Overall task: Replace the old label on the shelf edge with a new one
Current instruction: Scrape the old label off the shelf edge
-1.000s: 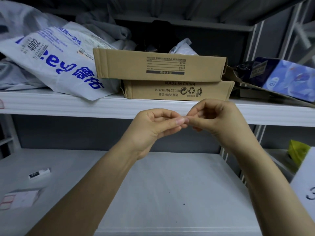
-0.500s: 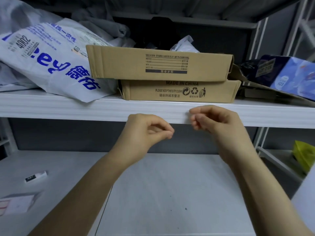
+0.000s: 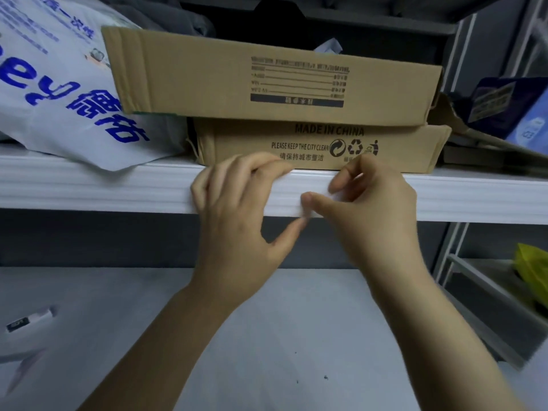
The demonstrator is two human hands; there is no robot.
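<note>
Half a second ago both hands hung just below the shelf edge [image 3: 118, 188], a little apart. Now they are on it, and the view is much closer to the shelf. The left hand [image 3: 234, 209] grips the edge, its fingers curled over the top lip and its thumb under the bottom lip. The right hand [image 3: 370, 209] is just beside it, thumb tip pressed on the front face and fingers curled narrow above it. Between that thumb and forefinger it pinches a pale patch that seems to be the label [image 3: 338, 198]. The patch blurs into the white edge.

Two flat cardboard boxes stand stacked at the front of the upper shelf, right behind the hands. The top box [image 3: 207, 78] overhangs the bottom box [image 3: 267, 143] to the left; both are closed, so their contents are hidden. A white bag [image 3: 59, 99] with blue print droops over the edge at the left, and a blue pack [image 3: 510, 108] lies at the right.

The label lies flat against the front face, its long axis apparently along the edge, left to right. A small sticker [image 3: 20, 323] lies near the left edge of the lower shelf [image 3: 296, 321].
</note>
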